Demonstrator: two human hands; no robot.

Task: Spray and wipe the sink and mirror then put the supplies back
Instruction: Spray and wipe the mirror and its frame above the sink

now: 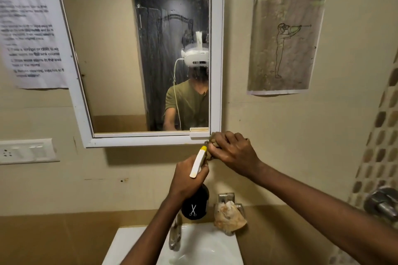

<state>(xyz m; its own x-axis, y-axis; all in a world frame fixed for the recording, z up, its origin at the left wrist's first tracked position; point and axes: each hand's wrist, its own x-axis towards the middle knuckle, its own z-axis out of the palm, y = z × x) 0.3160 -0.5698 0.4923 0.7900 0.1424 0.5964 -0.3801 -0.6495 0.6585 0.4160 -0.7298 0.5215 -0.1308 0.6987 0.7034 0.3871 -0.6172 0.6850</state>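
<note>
Beige bathroom walls surround a white-framed mirror (150,60) hung on the far wall, its glass streaked and reflecting a person in a green shirt wearing a white headset. Left of the mirror hangs a printed instruction sheet (32,30), with a white switch panel (27,151) below it; to the right is a paper with a line drawing of a figure (285,41). Mosaic tiles (381,146) run down the far right edge.

Just below the mirror's lower right corner, the right hand (233,153) has its fingers curled round a bunched brownish cloth (212,143), which touches the frame's corner. The left hand (188,175) grips a black spray bottle (195,205) by the neck, its white and yellow nozzle (199,160) pointing up toward the cloth and nearly touching it. The bottle bears a small white scissors mark.

Below the hands, a white sink (215,245) sits against the tan desk (53,241), with a metal tap (174,234) over it. A crumpled pale rag (229,216) lies on a metal holder at the sink's far right edge.
</note>
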